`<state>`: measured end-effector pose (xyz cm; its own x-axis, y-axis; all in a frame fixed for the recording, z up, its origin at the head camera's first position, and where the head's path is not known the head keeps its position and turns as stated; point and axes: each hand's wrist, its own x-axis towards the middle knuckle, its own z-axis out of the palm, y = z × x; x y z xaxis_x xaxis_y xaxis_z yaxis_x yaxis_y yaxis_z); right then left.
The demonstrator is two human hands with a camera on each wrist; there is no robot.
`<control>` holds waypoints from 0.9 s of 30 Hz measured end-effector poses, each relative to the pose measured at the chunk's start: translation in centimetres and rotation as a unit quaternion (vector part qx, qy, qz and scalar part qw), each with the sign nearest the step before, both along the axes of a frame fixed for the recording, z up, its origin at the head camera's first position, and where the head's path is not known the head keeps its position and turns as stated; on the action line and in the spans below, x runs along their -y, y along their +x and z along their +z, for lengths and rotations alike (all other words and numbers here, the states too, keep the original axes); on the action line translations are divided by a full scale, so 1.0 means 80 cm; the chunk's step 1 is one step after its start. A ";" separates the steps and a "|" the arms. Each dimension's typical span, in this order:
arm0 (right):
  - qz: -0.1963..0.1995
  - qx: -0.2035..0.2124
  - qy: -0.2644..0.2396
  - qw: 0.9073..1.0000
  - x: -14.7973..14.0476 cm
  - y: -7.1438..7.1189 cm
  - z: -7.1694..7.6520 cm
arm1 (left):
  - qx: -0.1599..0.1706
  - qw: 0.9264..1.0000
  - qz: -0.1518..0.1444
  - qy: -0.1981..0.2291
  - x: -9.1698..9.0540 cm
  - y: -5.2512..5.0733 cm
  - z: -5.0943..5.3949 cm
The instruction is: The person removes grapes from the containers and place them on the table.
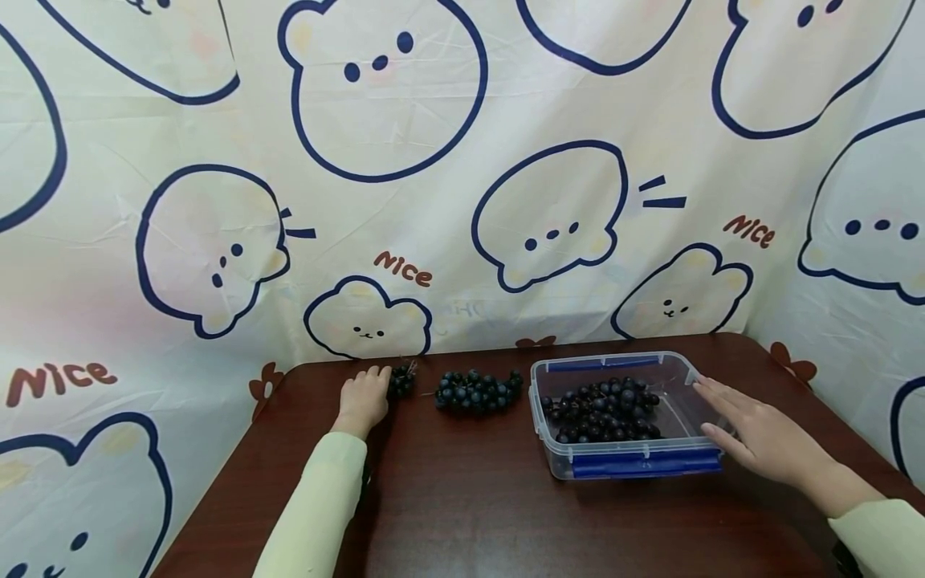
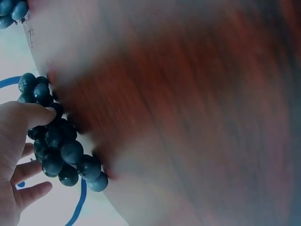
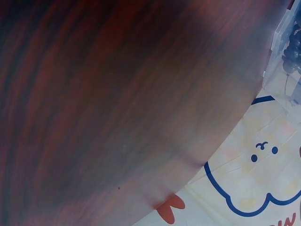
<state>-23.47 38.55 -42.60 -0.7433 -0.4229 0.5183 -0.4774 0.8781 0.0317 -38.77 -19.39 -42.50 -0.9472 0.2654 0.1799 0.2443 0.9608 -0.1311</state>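
Note:
At the table's far left, my left hand (image 1: pixel 364 399) holds a bunch of dark grapes (image 1: pixel 401 381). In the left wrist view the thumb lies over this bunch (image 2: pixel 70 153) and the fingers of the hand (image 2: pixel 11 150) are behind it. My right hand (image 1: pixel 766 437) has its fingers straight, resting at the right rim of a clear plastic container (image 1: pixel 646 464) with blue clips. Dark grapes (image 1: pixel 607 408) fill the container's left and middle part. Between the left hand and the container lies another grape bunch (image 1: pixel 477 393). The right wrist view does not show the right hand.
A dark reddish-brown wooden table (image 1: pixel 462 498) carries everything. Behind it and at both sides hangs a pale cloth (image 1: pixel 448 217) printed with blue-outlined cartoon animals. The container's edge (image 3: pixel 274 52) shows at the right of the right wrist view.

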 end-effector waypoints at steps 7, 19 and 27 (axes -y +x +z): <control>0.002 0.006 -0.004 1.000 -0.001 0.000 0.001 | -0.009 1.000 -0.011 -0.003 0.000 0.004 0.007; 0.000 0.005 0.001 1.000 -0.004 -0.001 -0.002 | -0.090 0.994 -0.064 -0.006 -0.007 0.011 0.017; -0.001 0.014 -0.003 1.000 -0.001 0.000 -0.001 | -0.133 0.986 -0.099 -0.010 -0.018 0.024 0.030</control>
